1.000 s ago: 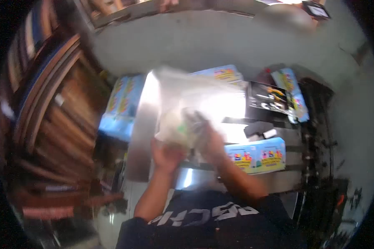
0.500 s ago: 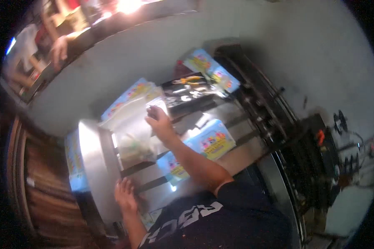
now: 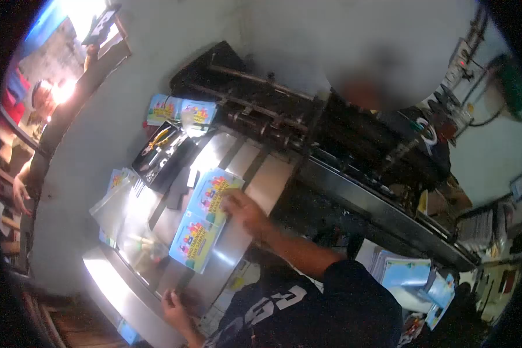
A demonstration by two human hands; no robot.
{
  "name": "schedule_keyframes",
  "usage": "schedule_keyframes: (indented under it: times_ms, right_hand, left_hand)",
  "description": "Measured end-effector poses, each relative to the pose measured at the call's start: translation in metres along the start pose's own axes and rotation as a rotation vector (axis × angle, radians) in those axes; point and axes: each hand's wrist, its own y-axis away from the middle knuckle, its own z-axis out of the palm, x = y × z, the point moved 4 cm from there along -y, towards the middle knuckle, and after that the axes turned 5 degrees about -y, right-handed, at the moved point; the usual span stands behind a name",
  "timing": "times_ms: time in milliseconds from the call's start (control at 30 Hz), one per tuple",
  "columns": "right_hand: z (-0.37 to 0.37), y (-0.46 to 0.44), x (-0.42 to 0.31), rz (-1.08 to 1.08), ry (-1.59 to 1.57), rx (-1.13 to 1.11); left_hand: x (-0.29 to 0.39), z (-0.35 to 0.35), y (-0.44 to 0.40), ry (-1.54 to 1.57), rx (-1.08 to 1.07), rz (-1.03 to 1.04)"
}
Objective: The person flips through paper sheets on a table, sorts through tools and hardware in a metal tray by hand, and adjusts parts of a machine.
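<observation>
A colourful printed sheet (image 3: 206, 203), blue and yellow with two matching cartoon panels, lies on the metal table of a machine. My right hand (image 3: 248, 216) is at its right edge, the fingertips bent over that edge as if pinching it. Lower down, my left hand (image 3: 178, 312) rests near the table's front left side, fingers loosely bent and apart, holding nothing I can see. Clear plastic (image 3: 116, 209) covers part of the table's left side. Beyond the sheet sits a black tray (image 3: 163, 155) with yellow-handled pliers and metal parts.
More printed sheets (image 3: 182, 110) lie at the back beside dark machine rollers (image 3: 261, 116). A stack of paper (image 3: 400, 269) stands at the lower right. A curved metal guard (image 3: 122, 301) edges the table on the left. Another person's hand (image 3: 21, 191) shows past the wall opening.
My view has swung to the right. My right hand has moved from beside the plastic to the printed sheet's edge. My left hand stays low on the left, fingers more bent.
</observation>
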Motion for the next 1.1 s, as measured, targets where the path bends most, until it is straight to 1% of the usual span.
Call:
schedule_keyframes:
  times_ms: [33, 100, 133, 167, 200, 233, 267, 333, 367, 400, 433, 467, 500, 533, 567, 600, 633, 667, 700, 733, 767, 800, 833, 933, 1033, 1100]
  right_hand:
    - [-0.017, 0.018, -0.005, 0.035, 0.046, 0.12]
    - [-0.052, 0.054, -0.002, -0.163, 0.258, 0.284]
    - [-0.066, 0.077, 0.001, -0.173, 0.273, 0.313]
    - [-0.077, 0.103, 0.005, -0.183, 0.292, 0.343]
    - [-0.085, 0.128, 0.012, -0.197, 0.297, 0.349]
    - [-0.091, 0.158, 0.024, -0.169, 0.418, 0.405]
    - [-0.09, 0.189, 0.035, -0.139, 0.541, 0.464]
    - [-0.072, 0.269, 0.067, 0.106, 0.898, 0.528]
    - [-0.078, 0.317, 0.145, -0.01, 0.853, 0.482]
    - [-0.066, 0.36, 0.177, 0.306, 0.938, 0.184]
    - [-0.05, 0.41, 0.209, 0.623, 1.045, -0.268]
    - [-0.037, 0.464, 0.235, 0.803, 1.072, -0.687]
    - [-0.049, 0.496, 0.247, 0.842, 0.966, -0.494]
    - [-0.062, 0.523, 0.25, 0.863, 0.849, -0.296]
    - [-0.073, 0.545, 0.253, 0.84, 0.819, -0.189]
    - [-0.083, 0.577, 0.255, 0.827, 0.664, 0.0]
    - [-0.091, 0.617, 0.253, 0.808, 0.507, 0.194]
    - [-0.101, 0.656, 0.252, 0.777, 0.571, 0.28]
    - [-0.11, 0.696, 0.27, 0.767, 0.532, 0.383]
    - [-0.117, 0.738, 0.299, 0.803, 0.643, 0.312]
    - [-0.119, 0.783, 0.313, 0.847, 0.754, 0.232]
    - [-0.114, 0.829, 0.312, 0.91, 0.745, 0.304]
    - [-0.105, 0.875, 0.31, 0.966, 0.688, 0.428]
    - [-0.086, 1.007, 0.317, 1.043, 0.522, 0.753]
    - [-0.068, 1.131, 0.338, 1.043, 0.413, 0.992]
    - [-0.056, 1.213, 0.369, 1.021, 0.398, 1.091]
  left_hand:
    - [-0.005, 0.004, 0.004, 0.005, -0.009, 0.019]
    - [-0.011, 0.013, 0.015, 0.001, -0.127, 0.346]
    - [0.001, 0.012, 0.028, -0.112, -0.193, 0.353]
    - [0.002, 0.015, 0.04, -0.104, -0.193, 0.362]
    - [0.007, 0.018, 0.054, -0.306, -0.141, 0.599]
    - [0.009, 0.019, 0.067, -0.513, -0.082, 0.838]
    - [0.006, 0.018, 0.071, -0.503, -0.084, 0.856]
    - [0.001, 0.017, 0.076, -0.553, -0.108, 0.897]
    - [-0.008, 0.015, 0.076, -0.53, -0.114, 0.924]
    - [-0.018, 0.016, 0.071, -0.514, -0.12, 0.904]
    - [-0.021, 0.017, 0.066, -0.5, -0.135, 0.904]
    - [-0.022, 0.017, 0.067, -0.522, -0.096, 0.971]
    - [-0.024, 0.015, 0.069, -0.546, -0.055, 1.047]
    - [-0.026, 0.014, 0.071, -0.472, -0.063, 1.008]
    - [-0.034, 0.018, 0.068, -0.397, -0.083, 0.977]
    - [-0.055, 0.029, 0.051, -0.416, 0.007, 1.153]
    - [-0.079, 0.052, 0.006, -0.351, -0.178, 0.97]
    - [-0.102, 0.072, -0.033, -0.292, -0.322, 0.768]
    - [-0.089, 0.08, -0.014, -0.328, -0.344, 0.711]
    - [-0.07, 0.087, 0.036, -0.36, -0.333, 0.753]
    - [-0.04, 0.09, 0.105, -0.371, -0.35, 0.822]
    - [-0.023, 0.102, 0.159, -0.365, -0.398, 0.886]
    - [-0.009, 0.116, 0.211, -0.356, -0.457, 0.953]
    - [0.004, 0.156, 0.37, -0.336, -0.678, 1.14]
    - [-0.015, 0.181, 0.539, -0.331, -0.916, 1.293]
    - [-0.037, 0.187, 0.656, -0.348, -1.074, 1.381]
